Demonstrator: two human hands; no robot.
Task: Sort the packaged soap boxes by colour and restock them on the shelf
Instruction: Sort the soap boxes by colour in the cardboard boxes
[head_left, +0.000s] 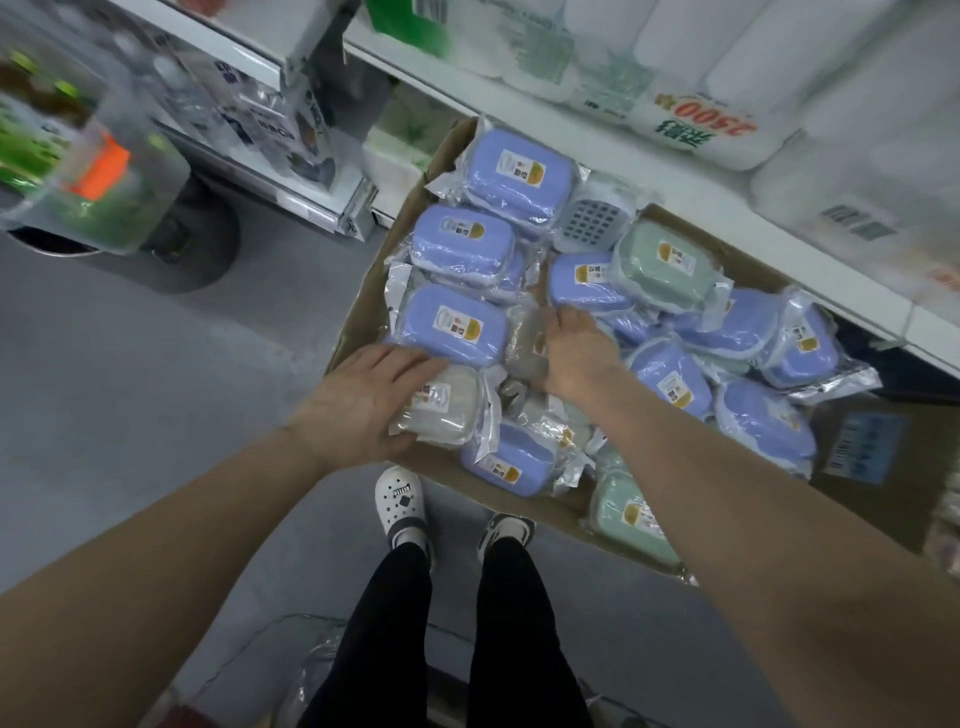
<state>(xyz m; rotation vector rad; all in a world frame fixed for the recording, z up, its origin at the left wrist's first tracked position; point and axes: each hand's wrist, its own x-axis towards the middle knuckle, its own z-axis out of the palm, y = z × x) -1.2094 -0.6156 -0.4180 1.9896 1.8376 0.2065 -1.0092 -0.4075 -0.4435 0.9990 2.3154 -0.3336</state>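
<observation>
The left grip (358, 400) clasps a beige plastic-wrapped soap box (447, 402) in the near-left corner of the brown cardboard carton (363, 301). The right grip (576, 353) lies on another beige packet (527, 340) — whether it pinches, I cannot tell. The slick wrappers could slip — toppling the stacked lilac-blue boxes (457, 325) just beside.

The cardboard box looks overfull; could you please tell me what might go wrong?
Lifting the beige pack in the left hand could disturb the loose pile, and the green pack at the near edge of the cardboard box might slide to the floor. Overlapping wrappers may drag neighbours along.
</observation>
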